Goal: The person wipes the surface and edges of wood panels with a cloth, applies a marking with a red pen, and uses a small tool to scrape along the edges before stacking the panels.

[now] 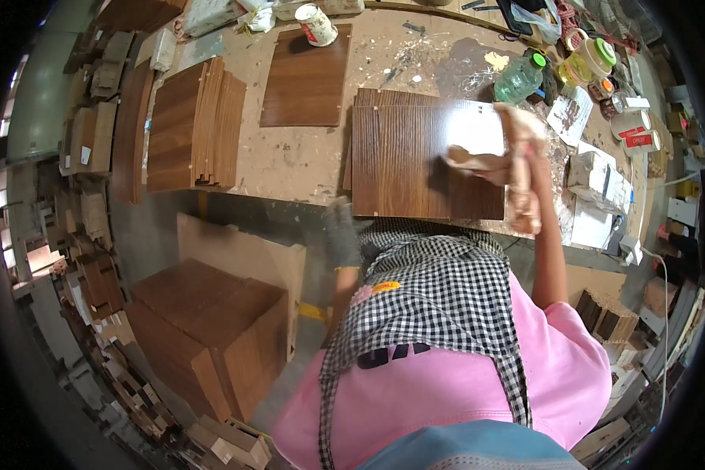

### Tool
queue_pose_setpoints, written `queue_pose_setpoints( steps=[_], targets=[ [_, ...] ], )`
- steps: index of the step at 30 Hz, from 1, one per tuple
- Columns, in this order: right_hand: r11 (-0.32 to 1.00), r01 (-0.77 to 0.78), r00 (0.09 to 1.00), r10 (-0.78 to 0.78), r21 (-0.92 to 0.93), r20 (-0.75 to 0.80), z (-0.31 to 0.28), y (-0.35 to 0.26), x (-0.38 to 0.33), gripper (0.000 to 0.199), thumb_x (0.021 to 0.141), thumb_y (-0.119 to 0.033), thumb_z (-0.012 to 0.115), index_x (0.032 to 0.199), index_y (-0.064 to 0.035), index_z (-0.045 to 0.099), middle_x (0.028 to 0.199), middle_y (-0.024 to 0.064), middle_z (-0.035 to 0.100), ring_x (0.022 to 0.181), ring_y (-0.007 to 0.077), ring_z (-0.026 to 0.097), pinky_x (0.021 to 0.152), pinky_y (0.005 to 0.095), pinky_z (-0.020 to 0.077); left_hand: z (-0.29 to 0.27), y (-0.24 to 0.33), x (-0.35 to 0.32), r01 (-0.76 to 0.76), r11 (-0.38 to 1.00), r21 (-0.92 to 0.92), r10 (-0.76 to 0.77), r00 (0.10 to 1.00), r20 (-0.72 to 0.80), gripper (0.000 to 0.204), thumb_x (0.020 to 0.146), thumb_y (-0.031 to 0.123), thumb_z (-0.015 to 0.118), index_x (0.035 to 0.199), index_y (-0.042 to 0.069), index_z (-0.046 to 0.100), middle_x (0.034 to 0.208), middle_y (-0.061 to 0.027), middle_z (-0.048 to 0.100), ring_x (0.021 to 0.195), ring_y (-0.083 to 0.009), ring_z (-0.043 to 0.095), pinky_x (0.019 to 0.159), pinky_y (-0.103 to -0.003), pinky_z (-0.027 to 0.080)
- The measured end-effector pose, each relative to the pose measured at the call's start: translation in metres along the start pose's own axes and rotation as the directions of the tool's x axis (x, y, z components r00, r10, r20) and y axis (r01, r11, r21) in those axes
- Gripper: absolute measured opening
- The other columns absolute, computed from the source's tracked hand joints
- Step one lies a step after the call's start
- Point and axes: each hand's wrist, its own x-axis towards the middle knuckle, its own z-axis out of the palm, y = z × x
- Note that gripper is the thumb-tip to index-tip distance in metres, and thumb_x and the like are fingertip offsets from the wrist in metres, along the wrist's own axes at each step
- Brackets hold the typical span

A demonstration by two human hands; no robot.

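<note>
A dark wood-veneer panel lies flat on top of a small stack of like panels at the near edge of the workbench, just above the person's checked apron. The right hand, in a stained tan glove, sits at the panel's 3 o'clock edge and grips a crumpled tan rag that is pressed onto the veneer. The left hand, in a grey glove and blurred, is at the panel's 7 o'clock corner, just off the bench edge; I cannot tell whether its fingers are spread or closed, nor whether it touches the panel.

From the panel, a single brown board lies at 10 o'clock with a white-and-red can on its far edge. Further toward 9 o'clock a pile of veneered boards stands fanned on the bench. At 1 o'clock is a green plastic bottle, with cups and paper-wrapped blocks beyond it toward 3 o'clock. The benchtop is pale, scuffed and spattered with paint and glue.

Below the bench, at 7 o'clock, a tall stack of brown panels stands on the floor, and wood offcuts crowd the left side of the workshop.
</note>
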Motion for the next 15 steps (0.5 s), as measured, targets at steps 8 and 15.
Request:
queue_pose_setpoints(
  steps=[8,15],
  targets=[
    [-0.289,0.893,0.210,-0.412,-0.345,0.887,0.219,0.034,0.000,0.060,0.093,-0.033,0.063,0.146,-0.0119,0.047,0.152,0.0092,0.046,0.143,0.0284,0.039,0.123,0.0522,0.0182,-0.021,-0.036,0.027,-0.145,0.834,0.533,0.000,0.965,0.263,0.041,0.106,0.037,0.047,0.116,-0.001,0.060,0.097,-0.0143,0.070,0.083,-0.0254,0.070,0.073,-0.036,0.060],
    [0.064,0.293,0.736,-0.652,-0.954,0.183,0.122,-0.014,0.101,0.054,0.099,-0.035,0.050,0.144,-0.0070,0.047,0.146,0.0172,0.050,0.135,0.0349,0.046,0.112,0.0519,0.0352,0.011,0.011,0.005,0.345,0.939,-0.007,-0.334,0.913,0.233,0.045,0.103,0.033,0.057,0.126,-0.004,0.054,0.094,-0.0204,0.071,0.070,-0.0289,0.072,0.055,-0.036,0.060]
  ],
)
